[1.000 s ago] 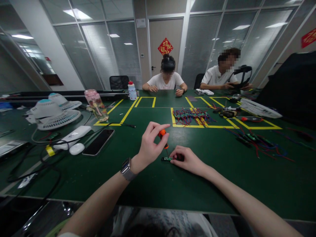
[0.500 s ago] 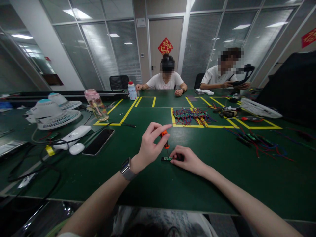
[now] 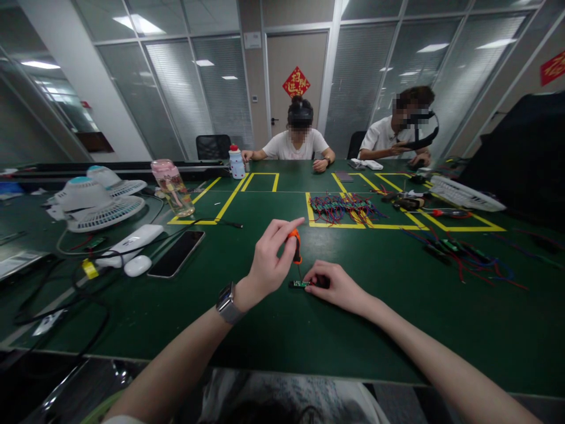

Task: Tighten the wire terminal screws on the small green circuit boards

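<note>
My left hand (image 3: 272, 255), with a watch (image 3: 226, 300) on its wrist, is closed on an orange and black screwdriver (image 3: 297, 250). The screwdriver stands nearly upright, and its thin shaft points down at a small green circuit board (image 3: 299, 284) with a black part at its left end. Whether the tip touches the board is too small to tell. My right hand (image 3: 330, 284) rests on the table (image 3: 282, 335) and pinches the board's right end between thumb and fingers, which partly hide it.
Wired circuit boards (image 3: 344, 207) lie in a tangle beyond my hands; more wired boards (image 3: 459, 250) lie to the right. At left are a phone (image 3: 177, 253), a white mouse-like object (image 3: 137, 266), cables, a bottle (image 3: 173, 188) and fans (image 3: 103, 206). Two people sit opposite.
The screwdriver handle has turned a little in my left hand, and the fingers have shifted slightly. My right hand stays put. The person at far right has raised a headset towards their head.
</note>
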### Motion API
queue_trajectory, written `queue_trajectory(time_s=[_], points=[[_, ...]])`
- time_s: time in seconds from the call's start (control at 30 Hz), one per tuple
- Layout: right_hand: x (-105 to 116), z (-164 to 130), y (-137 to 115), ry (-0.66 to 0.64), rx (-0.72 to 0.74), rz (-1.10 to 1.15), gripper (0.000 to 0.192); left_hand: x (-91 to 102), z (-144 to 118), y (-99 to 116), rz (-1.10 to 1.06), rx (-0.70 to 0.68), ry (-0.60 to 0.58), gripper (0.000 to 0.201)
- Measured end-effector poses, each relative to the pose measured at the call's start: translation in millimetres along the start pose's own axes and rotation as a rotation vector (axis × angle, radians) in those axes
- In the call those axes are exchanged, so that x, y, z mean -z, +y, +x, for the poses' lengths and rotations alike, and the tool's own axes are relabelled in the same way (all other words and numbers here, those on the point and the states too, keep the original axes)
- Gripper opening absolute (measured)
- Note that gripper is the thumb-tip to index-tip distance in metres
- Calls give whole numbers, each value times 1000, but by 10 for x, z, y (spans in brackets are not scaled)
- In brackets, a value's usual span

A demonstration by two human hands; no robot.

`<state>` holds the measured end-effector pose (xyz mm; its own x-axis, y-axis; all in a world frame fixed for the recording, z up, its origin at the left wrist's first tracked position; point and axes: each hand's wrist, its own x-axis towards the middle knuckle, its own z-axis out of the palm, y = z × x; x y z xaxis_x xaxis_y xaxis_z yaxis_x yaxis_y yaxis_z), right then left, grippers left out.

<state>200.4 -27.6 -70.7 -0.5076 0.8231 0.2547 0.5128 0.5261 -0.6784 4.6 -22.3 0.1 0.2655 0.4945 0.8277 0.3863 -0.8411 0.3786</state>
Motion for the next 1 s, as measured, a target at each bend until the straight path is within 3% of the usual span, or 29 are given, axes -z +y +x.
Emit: queue_trajectory(time_s=[0.13,0.3,0.43,0.6,0.77,1.0], points=[[-3,2,2,1,5,2,5,-8,3,-10,39,-25,44,23],[4,2,-13,-1,2,7,6,-9,2,5,20,-13,6,32],[6,2,-17,-2,-2,3,6,-7,5,10,46,-19,45,22],[-6,1,11,8,3,4,5,-3,4,9,21,-16,8,32],[-6,-4,20,4,3,9,5,-1,12,17,66,-6,38,22],[-3,-5,11,4,4,-1,5,6,8,3,31,5,1,29]])
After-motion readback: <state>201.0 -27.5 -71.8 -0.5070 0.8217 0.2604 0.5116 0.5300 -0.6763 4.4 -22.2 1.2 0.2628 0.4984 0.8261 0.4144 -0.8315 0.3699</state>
